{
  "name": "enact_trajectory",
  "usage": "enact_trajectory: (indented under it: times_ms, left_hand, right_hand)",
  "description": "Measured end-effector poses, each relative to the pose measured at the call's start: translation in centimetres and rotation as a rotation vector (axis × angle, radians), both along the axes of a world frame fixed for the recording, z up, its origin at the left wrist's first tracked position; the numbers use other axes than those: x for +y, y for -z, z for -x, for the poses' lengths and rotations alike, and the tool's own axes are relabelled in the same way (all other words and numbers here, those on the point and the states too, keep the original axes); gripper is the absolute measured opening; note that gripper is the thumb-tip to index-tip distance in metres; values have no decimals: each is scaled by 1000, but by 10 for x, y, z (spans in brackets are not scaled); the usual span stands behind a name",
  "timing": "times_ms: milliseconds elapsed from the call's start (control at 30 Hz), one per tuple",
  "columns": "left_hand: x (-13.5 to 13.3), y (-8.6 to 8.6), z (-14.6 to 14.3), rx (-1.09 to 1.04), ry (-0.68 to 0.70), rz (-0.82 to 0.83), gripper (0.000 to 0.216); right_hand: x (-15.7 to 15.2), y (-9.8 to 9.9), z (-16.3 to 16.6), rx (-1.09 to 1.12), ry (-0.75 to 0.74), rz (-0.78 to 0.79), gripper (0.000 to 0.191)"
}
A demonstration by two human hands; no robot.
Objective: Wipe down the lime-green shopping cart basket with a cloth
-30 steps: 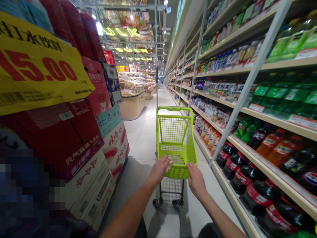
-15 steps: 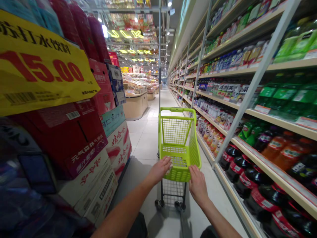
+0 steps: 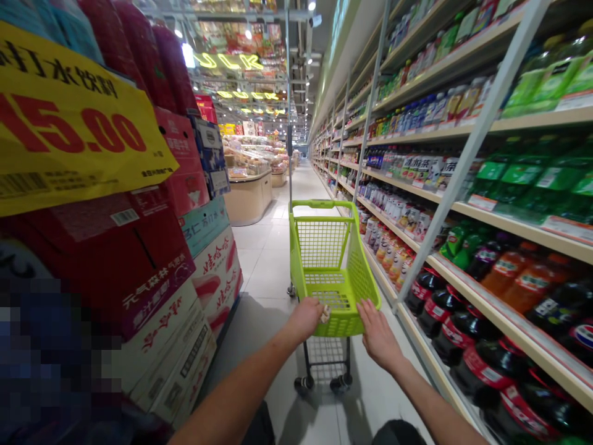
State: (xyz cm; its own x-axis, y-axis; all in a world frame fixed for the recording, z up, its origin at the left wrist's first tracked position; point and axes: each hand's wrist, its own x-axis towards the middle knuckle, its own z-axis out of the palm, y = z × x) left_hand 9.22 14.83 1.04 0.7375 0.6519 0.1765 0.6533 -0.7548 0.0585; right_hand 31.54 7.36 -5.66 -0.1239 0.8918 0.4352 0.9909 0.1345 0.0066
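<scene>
A lime-green shopping cart (image 3: 332,290) stands right in front of me, its basket holding nothing I can see. My left hand (image 3: 306,318) is closed at the left corner of the near rim. A small crumpled pale thing (image 3: 325,314), perhaps tissue, pokes out of its fingers; whether those fingers also wrap the rim is hidden. At the right corner, my right hand (image 3: 378,334) has its fingers hooked over the rim, with the thumb out of sight.
Shelves of bottled drinks (image 3: 514,173) line the right side, with large cola bottles (image 3: 491,358) at the bottom. Stacked drink cartons (image 3: 217,266) and a yellow price sign (image 3: 83,130) rise close on the left. Ahead, a tiled aisle (image 3: 259,259) runs past a rounded display counter (image 3: 250,198).
The cart's near end has swung slightly right relative to its far end. Both hands have moved with it, and the right fingers look straighter on the rim. Surroundings have shifted slightly left in view.
</scene>
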Motion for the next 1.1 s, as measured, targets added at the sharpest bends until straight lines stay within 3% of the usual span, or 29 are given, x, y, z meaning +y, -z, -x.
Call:
enact_trajectory:
  times_ms: [167, 233, 333, 433, 533, 633, 733, 833, 1000, 1100]
  left_hand:
    - [-30, 4, -40, -16, 127, -53, 23]
    - [-33, 4, -47, -25, 225, -109, 24]
    - [-21, -1, -45, -48, 313, -232, 24]
    - [4, -12, -36, -50, 141, -256, 22]
    - [19, -18, -31, -63, -9, -254, 22]
    - [11, -10, -34, -68, -20, -264, 22]
    - [-5, 3, -40, -108, 99, -307, 26]
    - [-4, 3, -36, -137, 190, -331, 29]
    - [26, -16, -17, -105, -29, -268, 28]
    - [25, -12, -24, -119, -25, -283, 29]
  right_hand:
    - [-5, -16, -44, 39, 134, 62, 67]
    - [-7, -25, -39, 103, 179, 67, 54]
    - [-12, -34, -7, 201, 131, 67, 42]
    - [-22, -36, 26, 251, 53, 64, 38]
    - [-32, -34, 36, 239, -13, 60, 29]
    - [-34, -32, 26, 225, -39, 10, 29]
    - [-32, -26, 8, 237, -20, -114, 37]
    - [-32, -18, -16, 249, -35, -151, 35]
    - [-35, -16, -55, 238, -72, -94, 32]
    - [-28, -26, -44, 224, 22, -39, 35]
